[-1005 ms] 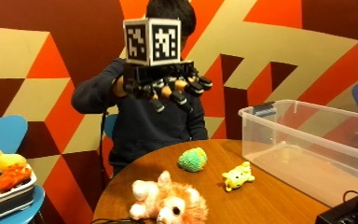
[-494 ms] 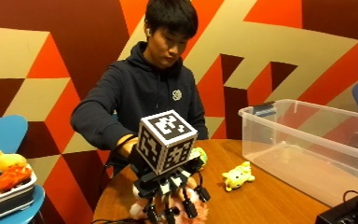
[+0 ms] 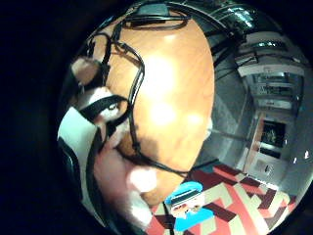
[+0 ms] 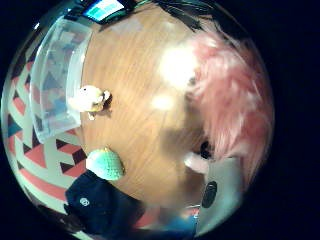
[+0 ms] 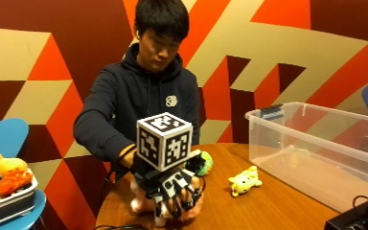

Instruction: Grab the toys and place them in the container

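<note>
A fluffy pink-and-white plush toy (image 5: 138,201) lies near the front edge of the round wooden table (image 5: 280,206). My gloved right hand (image 5: 171,191) is down on top of it, fingers curled over its fur. The fur (image 4: 230,95) fills much of the thumb side palm view. A green toy (image 5: 204,164) peeks out just behind the hand, and a small yellow plush (image 5: 245,181) lies to its right. The clear plastic container (image 5: 318,143) stands on the table's right side; I see no toy in it. The green toy (image 4: 106,164) and yellow plush (image 4: 89,98) lie apart on the wood.
A tray of several more toys (image 5: 5,189) sits on a blue chair left of the table. A black device (image 5: 359,221) with cables is at the front right corner. Bare wood (image 5: 280,206) lies between the yellow plush and the container.
The hand came down from in front of the person's face to the fluffy toy, and now sits lower on it with fingers closing over the fur.
</note>
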Tool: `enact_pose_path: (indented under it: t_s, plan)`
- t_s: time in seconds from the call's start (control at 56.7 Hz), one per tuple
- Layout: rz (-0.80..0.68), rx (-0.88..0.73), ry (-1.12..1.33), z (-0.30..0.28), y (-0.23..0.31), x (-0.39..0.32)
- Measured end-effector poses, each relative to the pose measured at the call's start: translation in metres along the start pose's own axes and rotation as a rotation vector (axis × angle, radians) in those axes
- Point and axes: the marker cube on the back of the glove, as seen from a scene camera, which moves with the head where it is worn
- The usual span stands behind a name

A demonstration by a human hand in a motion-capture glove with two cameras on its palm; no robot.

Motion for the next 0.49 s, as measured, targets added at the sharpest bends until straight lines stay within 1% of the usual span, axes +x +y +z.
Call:
enact_pose_path:
  t_s: [0.123, 0.247, 0.335, 0.406, 0.494]
  plan:
    - [-0.039, 0.062, -0.083, -0.024, 0.041, -0.011]
    - [-0.043, 0.109, -0.16, -0.059, 0.077, -0.009]
    - [-0.022, 0.194, -0.191, -0.09, 0.1, -0.01]
    - [-0.02, 0.254, -0.203, -0.114, 0.113, -0.025]
    - [-0.062, 0.345, -0.207, -0.149, 0.12, -0.056]
